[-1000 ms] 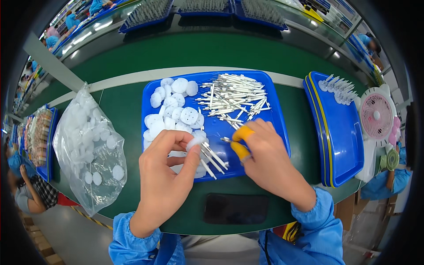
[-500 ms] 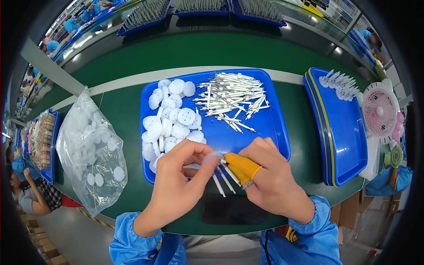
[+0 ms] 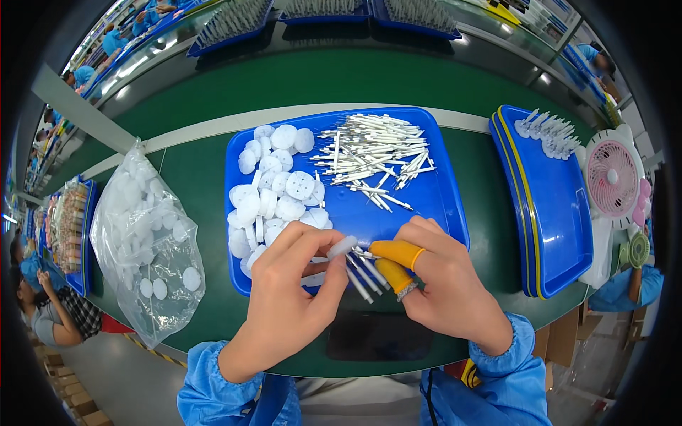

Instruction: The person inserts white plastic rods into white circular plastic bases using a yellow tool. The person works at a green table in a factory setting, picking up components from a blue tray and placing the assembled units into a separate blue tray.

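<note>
My left hand pinches a white plastic disc at the front edge of a blue tray, with a few white pins sticking out from under its fingers. My right hand, with orange rubber finger cots on two fingers, meets the disc from the right and holds a thin pin against it. A heap of white discs fills the tray's left half. A pile of white pins lies at its back right.
A clear bag of white discs lies left of the tray. Stacked blue trays with a few finished pieces stand on the right, beside a small pink fan. Other workers sit at the left and far edges. The bench is green.
Both hands have drawn back from the tray's middle toward its front edge. The right hand's pin now meets the disc in the left fingers.
</note>
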The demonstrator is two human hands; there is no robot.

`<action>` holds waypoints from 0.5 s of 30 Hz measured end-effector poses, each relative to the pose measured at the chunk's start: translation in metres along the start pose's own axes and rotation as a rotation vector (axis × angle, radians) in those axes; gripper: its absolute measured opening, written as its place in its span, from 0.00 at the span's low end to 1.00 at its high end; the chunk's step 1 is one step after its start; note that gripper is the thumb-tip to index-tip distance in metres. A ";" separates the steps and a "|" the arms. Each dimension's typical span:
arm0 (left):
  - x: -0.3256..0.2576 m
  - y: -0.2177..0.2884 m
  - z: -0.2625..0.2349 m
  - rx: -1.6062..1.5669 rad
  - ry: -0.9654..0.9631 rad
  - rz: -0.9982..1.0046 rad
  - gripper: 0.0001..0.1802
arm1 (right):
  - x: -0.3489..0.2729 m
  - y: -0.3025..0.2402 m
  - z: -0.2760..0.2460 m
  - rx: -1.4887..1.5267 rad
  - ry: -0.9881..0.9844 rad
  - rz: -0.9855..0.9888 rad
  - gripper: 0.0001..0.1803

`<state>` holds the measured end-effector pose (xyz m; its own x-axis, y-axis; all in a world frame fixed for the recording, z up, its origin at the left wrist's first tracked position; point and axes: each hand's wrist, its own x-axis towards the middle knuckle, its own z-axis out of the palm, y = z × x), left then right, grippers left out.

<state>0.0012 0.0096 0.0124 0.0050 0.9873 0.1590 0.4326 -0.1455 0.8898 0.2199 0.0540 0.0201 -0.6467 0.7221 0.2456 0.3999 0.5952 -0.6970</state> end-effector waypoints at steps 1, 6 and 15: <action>0.000 -0.001 0.002 -0.003 0.019 0.001 0.10 | 0.000 -0.001 -0.001 -0.018 -0.013 0.009 0.28; -0.002 0.003 0.002 0.007 0.025 -0.054 0.08 | 0.004 -0.008 0.004 -0.105 -0.006 -0.019 0.25; -0.005 0.002 0.005 0.114 0.055 0.084 0.09 | -0.001 -0.011 0.025 -0.024 0.231 -0.041 0.23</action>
<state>0.0070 0.0046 0.0114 -0.0026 0.9664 0.2572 0.5320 -0.2164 0.8186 0.1999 0.0374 0.0109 -0.4977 0.7572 0.4231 0.3932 0.6317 -0.6681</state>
